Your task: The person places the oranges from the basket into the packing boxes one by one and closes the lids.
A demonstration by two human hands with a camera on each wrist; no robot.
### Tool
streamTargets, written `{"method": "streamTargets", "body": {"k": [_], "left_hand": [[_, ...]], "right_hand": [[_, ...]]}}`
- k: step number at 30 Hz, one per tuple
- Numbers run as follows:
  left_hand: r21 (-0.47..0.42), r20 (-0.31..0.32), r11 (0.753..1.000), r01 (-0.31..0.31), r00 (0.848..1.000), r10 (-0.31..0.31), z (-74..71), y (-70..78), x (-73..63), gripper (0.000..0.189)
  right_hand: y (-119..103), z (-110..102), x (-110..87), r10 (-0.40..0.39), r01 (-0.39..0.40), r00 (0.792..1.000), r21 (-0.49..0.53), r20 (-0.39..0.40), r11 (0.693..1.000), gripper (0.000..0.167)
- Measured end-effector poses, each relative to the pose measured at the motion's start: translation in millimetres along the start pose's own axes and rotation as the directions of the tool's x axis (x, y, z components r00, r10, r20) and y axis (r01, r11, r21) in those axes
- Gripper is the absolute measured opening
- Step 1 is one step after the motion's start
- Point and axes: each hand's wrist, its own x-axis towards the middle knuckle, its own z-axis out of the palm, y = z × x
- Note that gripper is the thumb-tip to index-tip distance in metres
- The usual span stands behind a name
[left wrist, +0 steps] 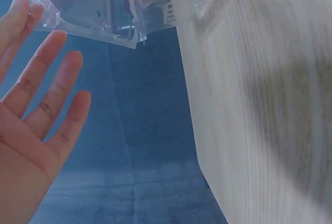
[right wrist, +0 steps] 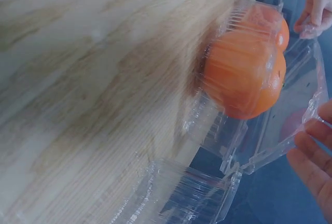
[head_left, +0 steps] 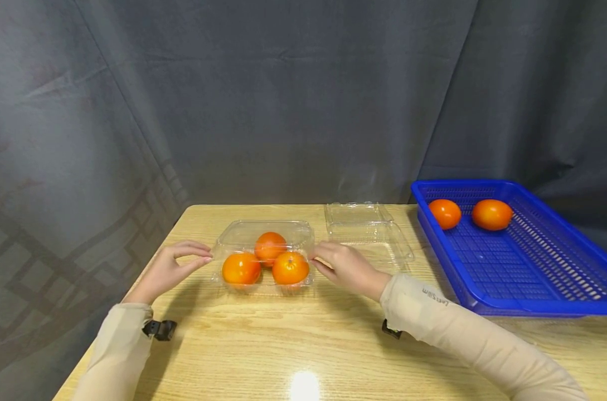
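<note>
A clear plastic clamshell container (head_left: 265, 289) on the table holds an orange (head_left: 241, 269) at left, a second orange (head_left: 290, 269) at right and a third orange (head_left: 270, 245) behind them. Its clear lid (head_left: 295, 229) is raised at a slant from the back, partway over the fruit. My left hand (head_left: 170, 268) pinches the left corner of the lid between thumb and index finger, with the other fingers spread in the left wrist view. At the opposite corner, my right hand (head_left: 345, 267) holds the lid edge with its fingertips; the right wrist view leaves its thumb hidden.
Behind my right hand stands another clear clamshell container (head_left: 370, 248), lid up. A blue plastic basket (head_left: 514, 303) with two oranges (head_left: 492, 215) sits at the right of the wooden table (head_left: 263, 351). A dark grey curtain (head_left: 293, 111) hangs behind.
</note>
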Motion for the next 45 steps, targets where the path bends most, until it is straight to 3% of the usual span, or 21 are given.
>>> {"method": "streamTargets", "body": {"k": [7, 16, 34, 45], "left_hand": [[0.023, 0.005, 1.000, -0.016, 1.000, 0.016, 2.0, 0.5, -4.3, 0.011], [0.088, 0.044, 0.996, 0.008, 0.999, -0.012, 4.7, 0.0, -10.9, 0.010], [0.098, 0.086, 0.995, 0.017, 0.996, -0.026, 13.4, -1.4, -21.0, 0.009], [0.105, 0.098, 0.994, 0.032, 0.994, -0.043, 16.4, -2.7, -24.1, 0.010]], "right_hand": [[-1, 3, -4.0, -0.026, 0.026, 1.000, -0.015, 0.005, 1.000, 0.010], [-1, 8, -9.8, -0.065, 0.065, 0.998, -0.038, 0.020, 0.997, 0.013], [-8, 15, -19.5, -0.062, 0.073, 0.994, -0.121, 0.092, 0.990, 0.014], [-8, 20, -21.3, -0.144, 0.151, 0.988, -0.147, 0.056, 0.978, 0.018]]}}
